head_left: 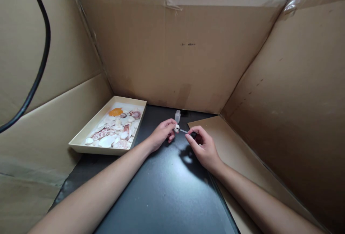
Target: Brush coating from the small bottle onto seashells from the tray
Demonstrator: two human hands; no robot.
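Note:
My left hand (165, 131) pinches a small white shell (176, 128) between thumb and fingers, above the dark tabletop. In my right hand (202, 144) is a brush applicator (183, 131) with a black cap, held by the cap between thumb and fingers. Its thin clear stem points left, and the tip is at the shell; whether it touches I cannot tell. Just behind the shell stands a small clear bottle (177, 116), upright and uncapped. What is inside it is hard to make out.
To the left a cream tray (101, 150) holds several shells and an orange piece (115, 112). Cardboard walls (172, 54) enclose the black table (161, 198) at the back and sides. A cardboard sheet (231, 140) lies at the right. A black cable (45, 43) hangs at upper left.

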